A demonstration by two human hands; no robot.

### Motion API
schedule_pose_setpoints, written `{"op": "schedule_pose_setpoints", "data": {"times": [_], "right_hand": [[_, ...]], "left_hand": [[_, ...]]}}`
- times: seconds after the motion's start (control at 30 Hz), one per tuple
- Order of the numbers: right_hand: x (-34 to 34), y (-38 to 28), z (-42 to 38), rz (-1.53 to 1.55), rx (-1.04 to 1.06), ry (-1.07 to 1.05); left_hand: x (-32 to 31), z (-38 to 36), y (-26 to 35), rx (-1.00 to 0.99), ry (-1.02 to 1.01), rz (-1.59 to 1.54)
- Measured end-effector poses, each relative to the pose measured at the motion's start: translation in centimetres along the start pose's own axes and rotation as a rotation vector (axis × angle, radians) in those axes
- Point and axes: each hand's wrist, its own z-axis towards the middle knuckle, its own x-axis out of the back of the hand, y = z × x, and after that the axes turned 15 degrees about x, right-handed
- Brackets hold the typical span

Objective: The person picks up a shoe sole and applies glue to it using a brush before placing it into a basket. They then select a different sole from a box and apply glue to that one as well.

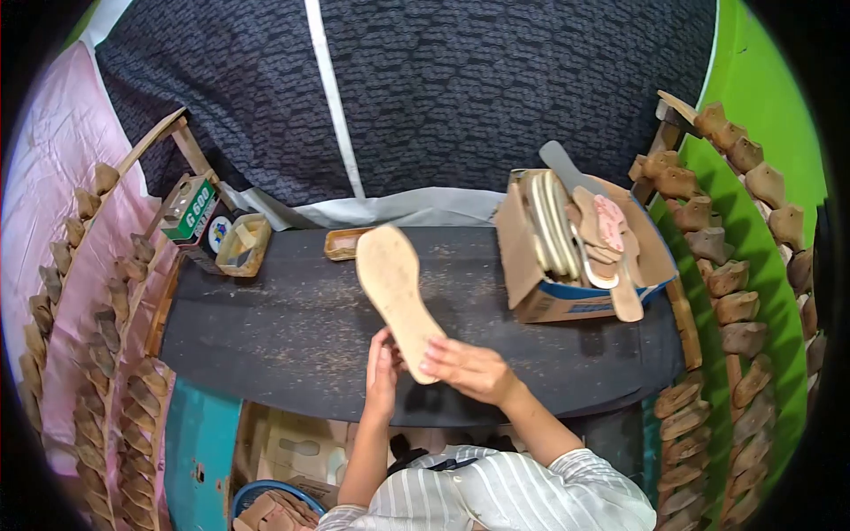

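A pale tan insole [390, 274] is raised over the dark table, its wide forefoot end pointing away and up to the left. My right hand [474, 367] grips its narrow heel end from the right, fingers lying across the upper face. On the other side my left hand [382, 376] holds the insole's left edge with bent fingers, some partly hidden behind it. The insole's underside does not show.
Dark cloth covers the speckled table [292, 327]. At right stands a cardboard box [531, 305] full of insoles and sole-shaped pieces. A small tray [343, 244], a yellowish basket [243, 265] and a green G 600 box [190, 212] sit left. Racks of wooden shoe lasts [730, 305] flank the table.
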Motion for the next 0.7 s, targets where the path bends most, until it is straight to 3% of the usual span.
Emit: {"op": "schedule_pose_setpoints", "data": {"times": [0.07,0.1,0.2,0.3,0.63,0.7], "right_hand": [[-3.7,-0.7,0.9,0.129,-0.017,-0.055],[-5.5,-0.9,1.2,0.151,-0.018,-0.063],[-9.5,-1.9,1.7,0.227,-0.053,-0.092],[-11.9,-2.4,1.9,0.310,-0.103,-0.135],[-11.3,1.3,1.7,0.314,-0.315,-0.370],[-10.9,3.1,2.2,0.303,-0.427,-0.239]], "left_hand": [[2.4,0.6,0.5,-0.013,0.136,-0.161],[4.3,0.4,1.7,0.043,-0.007,-0.182],[7.3,0.4,3.7,0.109,0.135,-0.157],[9.8,0.6,4.3,0.141,0.121,-0.220],[11.2,3.0,3.6,0.130,0.138,-0.390],[11.3,3.4,4.1,0.132,0.135,-0.390]]}}
